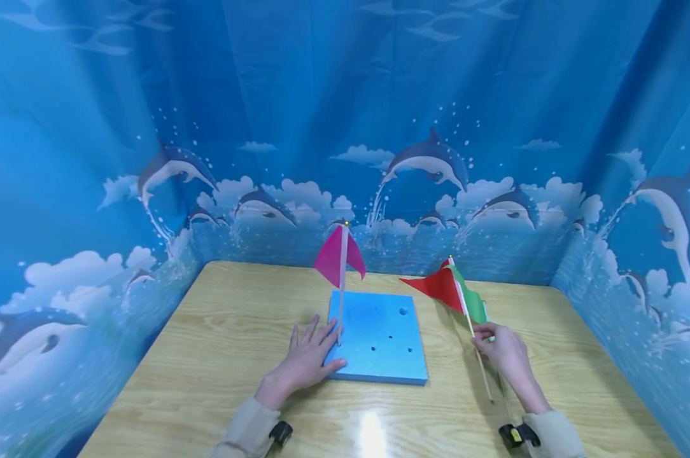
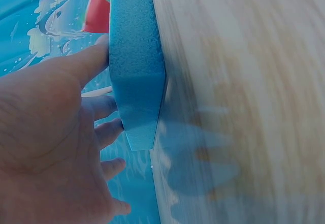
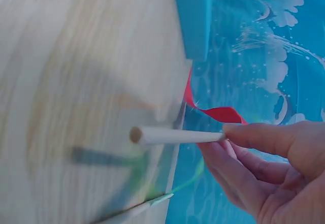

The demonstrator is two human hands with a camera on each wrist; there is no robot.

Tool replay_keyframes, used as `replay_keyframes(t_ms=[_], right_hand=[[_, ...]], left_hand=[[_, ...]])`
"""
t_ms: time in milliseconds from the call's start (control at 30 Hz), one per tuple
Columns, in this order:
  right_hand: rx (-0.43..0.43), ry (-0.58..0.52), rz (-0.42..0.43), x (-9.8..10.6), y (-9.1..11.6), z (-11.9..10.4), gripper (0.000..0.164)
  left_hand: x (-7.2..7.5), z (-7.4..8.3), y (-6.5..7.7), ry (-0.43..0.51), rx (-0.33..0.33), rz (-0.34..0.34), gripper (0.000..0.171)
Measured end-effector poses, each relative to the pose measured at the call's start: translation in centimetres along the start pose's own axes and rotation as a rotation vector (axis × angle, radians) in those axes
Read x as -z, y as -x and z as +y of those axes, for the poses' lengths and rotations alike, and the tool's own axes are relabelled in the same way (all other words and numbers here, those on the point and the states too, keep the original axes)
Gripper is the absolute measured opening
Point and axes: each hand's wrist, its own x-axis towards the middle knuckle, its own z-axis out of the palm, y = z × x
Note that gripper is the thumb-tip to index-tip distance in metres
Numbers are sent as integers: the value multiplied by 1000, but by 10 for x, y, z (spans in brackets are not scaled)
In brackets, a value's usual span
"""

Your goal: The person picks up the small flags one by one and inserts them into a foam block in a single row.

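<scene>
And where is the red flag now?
In the head view, the red flag is on the stick pinched by the right hand, right of the blue board.

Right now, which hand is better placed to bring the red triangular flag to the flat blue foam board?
Probably the right hand: it pinches the white stick of the red flag, right of the blue board. The left hand rests on the board's left edge, opposite that flag.

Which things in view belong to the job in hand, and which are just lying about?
Job:
Flat blue foam board, left hand on it
Upright magenta fabric flag on white stick
Red triangular fabric flag on white stick, in right hand
Green fabric flag beside it

Just background:
Pale wooden table
Blue dolphin-print curtain
Black wrist devices
</scene>
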Motion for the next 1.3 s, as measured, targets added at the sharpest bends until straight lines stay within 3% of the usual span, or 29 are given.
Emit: replay_keyframes(t_ms=[333,600,833,1300], right_hand=[[20,-170,41,0,-3,-18,28],[53,-247,126,-3,-7,-36,27],[91,-340,194,-11,-11,-66,28],[220,-612,235,-42,-10,-122,25]], left_hand=[[-1,-1,-1,0,4,3,69],[0,-1,-1,10,2,4,69],[-2,-2,-1,5,1,2,70],[-1,-1,-1,7,7,1,70]])
